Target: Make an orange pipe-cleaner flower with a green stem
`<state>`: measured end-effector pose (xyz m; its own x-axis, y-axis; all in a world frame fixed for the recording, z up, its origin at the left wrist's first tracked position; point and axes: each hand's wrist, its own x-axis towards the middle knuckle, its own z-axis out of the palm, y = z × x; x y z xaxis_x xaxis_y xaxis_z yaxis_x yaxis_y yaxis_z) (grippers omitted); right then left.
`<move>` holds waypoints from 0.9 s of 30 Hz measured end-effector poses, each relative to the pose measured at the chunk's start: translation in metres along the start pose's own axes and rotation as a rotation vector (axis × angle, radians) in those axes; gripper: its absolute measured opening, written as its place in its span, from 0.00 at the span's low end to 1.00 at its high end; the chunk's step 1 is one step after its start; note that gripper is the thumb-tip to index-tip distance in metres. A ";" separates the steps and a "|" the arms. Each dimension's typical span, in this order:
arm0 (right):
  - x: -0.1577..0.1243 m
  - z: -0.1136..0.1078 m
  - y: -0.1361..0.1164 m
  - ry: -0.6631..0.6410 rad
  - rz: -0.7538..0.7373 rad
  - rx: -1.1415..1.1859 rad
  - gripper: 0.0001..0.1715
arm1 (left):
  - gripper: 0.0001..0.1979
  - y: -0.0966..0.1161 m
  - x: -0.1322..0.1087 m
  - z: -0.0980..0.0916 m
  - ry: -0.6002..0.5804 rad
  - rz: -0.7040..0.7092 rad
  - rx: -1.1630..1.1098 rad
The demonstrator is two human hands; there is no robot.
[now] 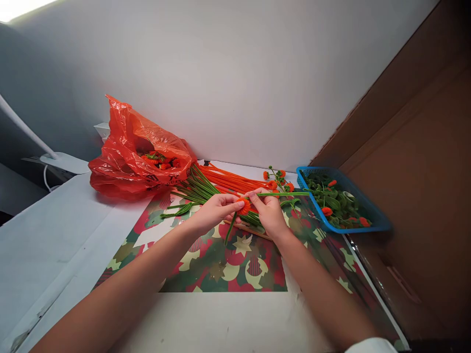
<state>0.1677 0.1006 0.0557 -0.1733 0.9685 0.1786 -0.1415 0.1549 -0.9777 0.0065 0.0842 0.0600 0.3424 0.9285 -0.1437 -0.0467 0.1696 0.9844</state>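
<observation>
My left hand (215,211) pinches a small orange pipe-cleaner flower (245,206) with a short green stem hanging below it. My right hand (269,212) is closed on a green pipe cleaner (285,194) that runs right from the flower toward the blue basket. Both hands meet over a patterned red-and-green sheet (228,264). Behind them lie a bundle of green pipe cleaners (195,189) and a bundle of orange pipe cleaners (228,180).
A red plastic bag (136,152) with orange and green pieces inside sits at the back left. A blue basket (368,215) at the right holds green leaves and orange flowers. Finished flower sprigs (278,177) lie beside it. A brown cardboard wall (415,171) stands on the right.
</observation>
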 end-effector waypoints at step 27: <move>-0.004 0.000 -0.005 -0.013 -0.098 -0.061 0.16 | 0.21 0.000 -0.002 0.007 0.011 0.035 -0.187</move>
<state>0.1695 0.0962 0.0601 -0.1746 0.9455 0.2748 -0.0988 0.2609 -0.9603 0.0121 0.0805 0.0611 0.3271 0.9384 -0.1117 -0.2321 0.1944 0.9531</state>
